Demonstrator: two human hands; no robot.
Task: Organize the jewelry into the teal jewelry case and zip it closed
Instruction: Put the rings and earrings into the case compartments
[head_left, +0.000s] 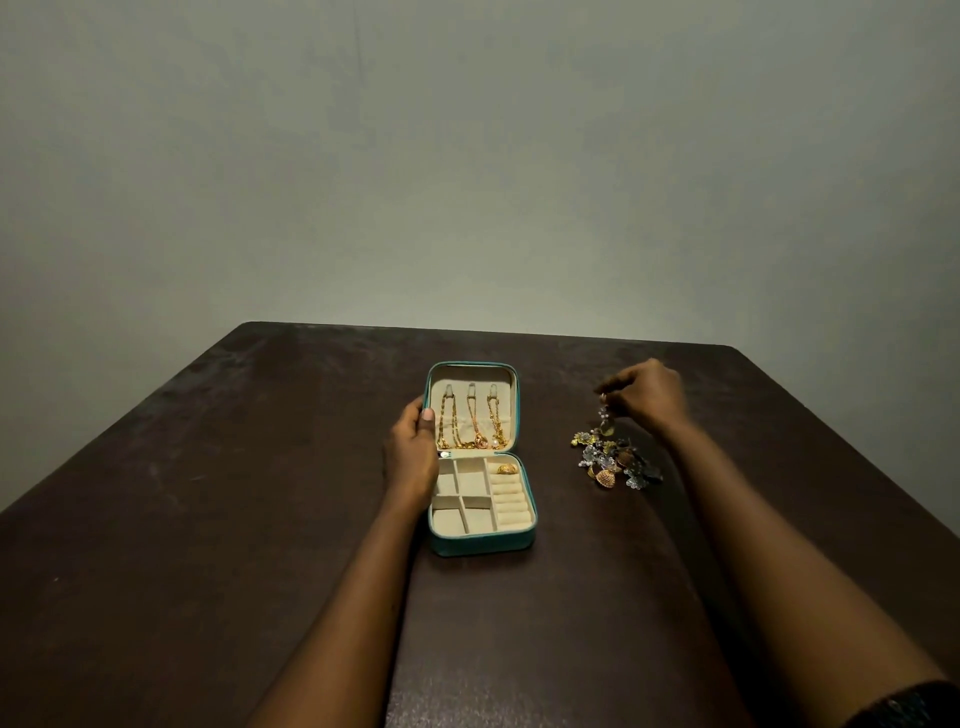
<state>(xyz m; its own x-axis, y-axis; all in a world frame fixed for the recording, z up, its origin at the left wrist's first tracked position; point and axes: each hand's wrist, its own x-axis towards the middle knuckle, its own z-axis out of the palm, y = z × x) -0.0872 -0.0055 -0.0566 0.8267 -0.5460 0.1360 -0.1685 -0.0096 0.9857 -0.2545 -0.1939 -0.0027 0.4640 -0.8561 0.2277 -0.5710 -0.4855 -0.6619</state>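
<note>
The teal jewelry case (480, 543) lies open in the middle of the dark table, cream lining showing. Three gold chains (471, 423) hang in its raised lid. A gold ring (506, 469) sits at the top of the ring rolls, and the square compartments look bare. My left hand (413, 447) grips the left edge of the lid, thumb on the rim. To the right lies a pile of loose earrings and brooches (615, 460). My right hand (647, 395) hovers over that pile and pinches a small dangling earring (604, 415) lifted just above it.
The dark brown table (234, 493) runs back to a plain grey wall. Its far edge is just behind the case, and the right edge slants down past my right forearm.
</note>
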